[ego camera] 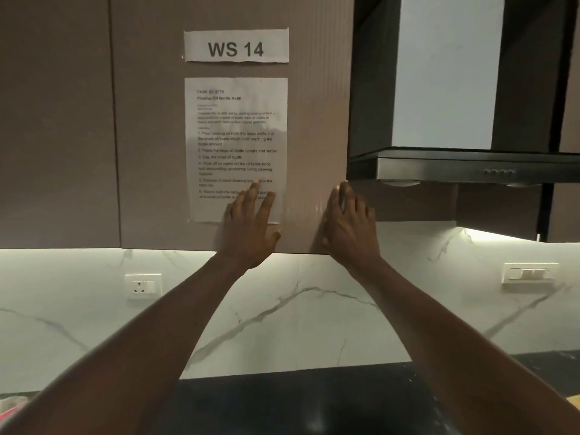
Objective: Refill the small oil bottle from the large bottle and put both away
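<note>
Both hands raised against a taupe, finely ribbed wall-cabinet door [150, 136] above the worktop.

Flat on the door's lower middle, the left hand [248, 227], fingers straight and fanned apart, covering the bottom lines of a white printed instruction sheet [235, 136] stuck there. Along the door's lower right edge, the right hand [348, 227], fingers straight and close together, gripping nothing. Above the sheet, a torn white paper label reading "WS 14" [236, 45]. Just right of the door, a black and steel range hood [470, 167], its underside about level with the right fingertips. Below, a white marble-veined backsplash [282, 309] with a white wall socket [142, 287] at left and a white switch plate [528, 273] at right. Dark worktop [298, 397] along the bottom. Cannot tell from here where either oil bottle stands.
</note>
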`<state>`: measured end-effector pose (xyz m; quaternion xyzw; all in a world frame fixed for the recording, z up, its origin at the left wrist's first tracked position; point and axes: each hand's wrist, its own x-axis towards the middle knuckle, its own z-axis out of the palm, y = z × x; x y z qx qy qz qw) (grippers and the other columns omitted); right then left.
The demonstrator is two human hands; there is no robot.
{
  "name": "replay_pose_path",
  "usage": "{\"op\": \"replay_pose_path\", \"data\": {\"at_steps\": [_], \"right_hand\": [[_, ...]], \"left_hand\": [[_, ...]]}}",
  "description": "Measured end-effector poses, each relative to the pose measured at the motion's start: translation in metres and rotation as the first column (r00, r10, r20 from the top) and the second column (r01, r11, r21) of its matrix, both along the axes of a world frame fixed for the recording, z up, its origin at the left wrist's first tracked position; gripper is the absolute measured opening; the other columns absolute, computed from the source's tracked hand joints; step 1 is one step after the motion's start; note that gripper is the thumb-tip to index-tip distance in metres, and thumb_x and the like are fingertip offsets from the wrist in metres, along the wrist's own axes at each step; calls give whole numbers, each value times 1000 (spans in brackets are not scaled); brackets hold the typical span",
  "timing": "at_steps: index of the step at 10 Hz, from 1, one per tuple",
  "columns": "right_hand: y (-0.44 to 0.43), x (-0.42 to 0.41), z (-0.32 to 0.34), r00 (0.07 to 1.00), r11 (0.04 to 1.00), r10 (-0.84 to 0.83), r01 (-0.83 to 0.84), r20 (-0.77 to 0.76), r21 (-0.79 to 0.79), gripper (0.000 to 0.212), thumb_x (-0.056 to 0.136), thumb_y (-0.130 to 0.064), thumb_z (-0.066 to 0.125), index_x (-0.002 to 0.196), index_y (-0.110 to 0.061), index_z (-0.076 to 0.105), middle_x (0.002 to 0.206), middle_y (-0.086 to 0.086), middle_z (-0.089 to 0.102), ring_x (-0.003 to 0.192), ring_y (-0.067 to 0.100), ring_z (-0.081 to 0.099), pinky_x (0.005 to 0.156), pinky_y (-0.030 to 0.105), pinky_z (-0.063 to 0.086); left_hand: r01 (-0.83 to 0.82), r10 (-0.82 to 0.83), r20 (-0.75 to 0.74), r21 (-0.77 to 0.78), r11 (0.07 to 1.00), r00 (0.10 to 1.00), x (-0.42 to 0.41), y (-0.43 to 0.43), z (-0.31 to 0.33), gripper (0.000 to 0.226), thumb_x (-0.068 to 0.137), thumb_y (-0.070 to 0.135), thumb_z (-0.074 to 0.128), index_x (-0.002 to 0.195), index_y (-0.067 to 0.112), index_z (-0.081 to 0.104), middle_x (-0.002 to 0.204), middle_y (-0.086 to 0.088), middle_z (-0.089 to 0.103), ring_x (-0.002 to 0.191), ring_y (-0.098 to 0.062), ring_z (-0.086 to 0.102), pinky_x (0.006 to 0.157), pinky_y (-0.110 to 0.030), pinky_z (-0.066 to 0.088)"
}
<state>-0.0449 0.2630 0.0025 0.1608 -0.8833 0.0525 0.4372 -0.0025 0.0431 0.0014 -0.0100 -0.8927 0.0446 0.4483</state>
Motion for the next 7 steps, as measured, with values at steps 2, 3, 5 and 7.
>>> {"op": "replay_pose_path", "data": {"at_steps": [2, 3, 5, 7], "right_hand": [[-10, -53, -6, 998, 999, 41, -42, -42, -9, 89, 83, -50, 66, 153, -5, 33, 157, 19, 36, 131, 41, 46, 102, 53, 44], [-14, -66, -6, 997, 998, 56, -57, -49, -26, 91, 79, -58, 56, 150, -5, 36, 152, 20, 40, 126, 40, 49, 98, 51, 46], [-12, -64, -2, 996, 998, 63, -65, -66, -22, 96, 73, -63, 21, 147, -6, 42, 149, 18, 45, 123, 39, 52, 94, 50, 47], [-16, -39, -2, 994, 992, 106, -108, -28, -68, 74, 97, -47, 39, 160, -11, 26, 167, 16, 29, 152, 37, 31, 120, 60, 28]], "left_hand": [[-73, 71, -68, -21, 997, 995, -46, -2, -4, 79, 98, 56, 55, 163, 22, 26, 172, -15, 10, 154, -38, 22, 120, -54, 22], [-89, 87, -96, -21, 996, 992, -57, -6, -6, 79, 93, 56, 60, 160, 21, 35, 170, -16, 20, 150, -38, 31, 116, -55, 29], [-92, 89, -49, -58, 994, 995, -56, -14, -1, 82, 94, 62, 55, 161, 24, 29, 171, -14, 15, 151, -37, 27, 116, -55, 29], [-15, 15, -94, 5, 1000, 995, -18, -10, 6, 73, 104, 58, 39, 163, 19, 24, 171, -15, 15, 155, -37, 19, 125, -57, 16]]}}
